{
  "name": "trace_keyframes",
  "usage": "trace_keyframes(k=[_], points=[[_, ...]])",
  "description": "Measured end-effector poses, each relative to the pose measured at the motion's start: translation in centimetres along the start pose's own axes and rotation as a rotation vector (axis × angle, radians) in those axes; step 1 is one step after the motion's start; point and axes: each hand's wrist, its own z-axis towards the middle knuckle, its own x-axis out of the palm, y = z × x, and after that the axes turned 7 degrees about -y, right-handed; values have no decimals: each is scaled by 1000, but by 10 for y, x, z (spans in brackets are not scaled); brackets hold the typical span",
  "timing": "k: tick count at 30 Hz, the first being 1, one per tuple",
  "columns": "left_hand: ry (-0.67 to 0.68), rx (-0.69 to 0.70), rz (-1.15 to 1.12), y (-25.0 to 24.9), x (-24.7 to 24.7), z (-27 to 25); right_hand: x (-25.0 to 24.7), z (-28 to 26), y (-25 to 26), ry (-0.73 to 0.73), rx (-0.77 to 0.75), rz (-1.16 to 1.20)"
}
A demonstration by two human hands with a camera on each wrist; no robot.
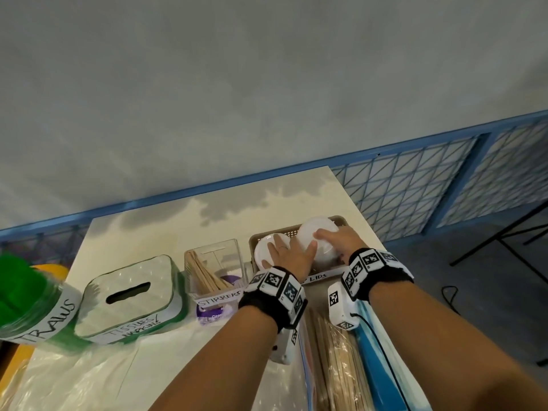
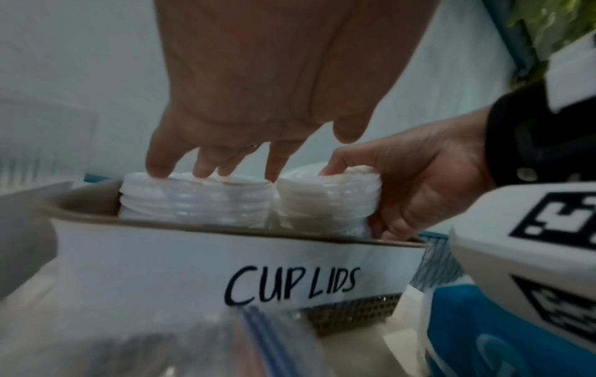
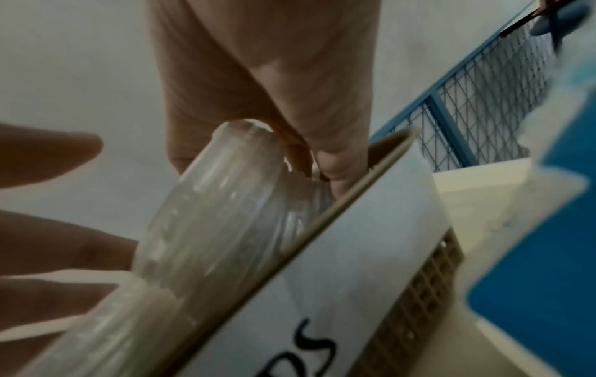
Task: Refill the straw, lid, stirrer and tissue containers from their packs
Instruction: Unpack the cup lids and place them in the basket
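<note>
A brown basket [image 1: 292, 232] labelled CUP LIDS [image 2: 290, 283] stands at the right end of the table and holds two stacks of white lids. My left hand [image 1: 284, 250] lies with straight, spread fingers [image 2: 158, 165] on top of the left stack [image 2: 193, 201]. My right hand [image 1: 335, 241] curls round the right stack [image 2: 325, 204], thumb on top and fingers down its far side inside the basket. In the right wrist view the gripped right stack [image 3: 219, 216] leans against the basket's front wall [image 3: 338, 255].
Left of the basket stand a clear stirrer box [image 1: 213, 268], a tissue box [image 1: 127, 295] and a green straw jar [image 1: 29, 304]. Packs of wooden sticks [image 1: 335, 366], a blue pack [image 1: 376, 366] and clear bags [image 1: 89, 375] lie at the front. A blue mesh fence [image 1: 415, 188] runs behind.
</note>
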Motion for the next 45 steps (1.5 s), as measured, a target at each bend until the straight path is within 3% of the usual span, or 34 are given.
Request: trace_keyframes(k=[6, 15, 18, 24, 32, 34, 38, 40, 45], points=[[2, 57, 157, 0, 10, -4, -1, 8, -10, 37, -5, -136], [4, 69, 204, 2, 13, -3, -4, -7, -12, -37, -313, -376], [-5, 73, 196, 2, 13, -4, -1, -6, -12, -9, -312, -403], [-10, 85, 173, 2, 9, -5, -2, -6, -9, -44, -295, -392], [-138, 200, 60, -4, -27, -31, -11, -43, 6, -243, -472, -222], [-191, 276, 6, -1, -49, -43, -14, -66, 11, -199, -497, -226], [-213, 319, -56, 22, -92, -76, -16, -135, 12, 163, -441, -602], [-229, 298, -23, 42, -100, -91, -10, -162, 0, 279, -414, -683], [-168, 157, 100, 106, -79, -114, 20, -187, -43, 315, -334, -710]])
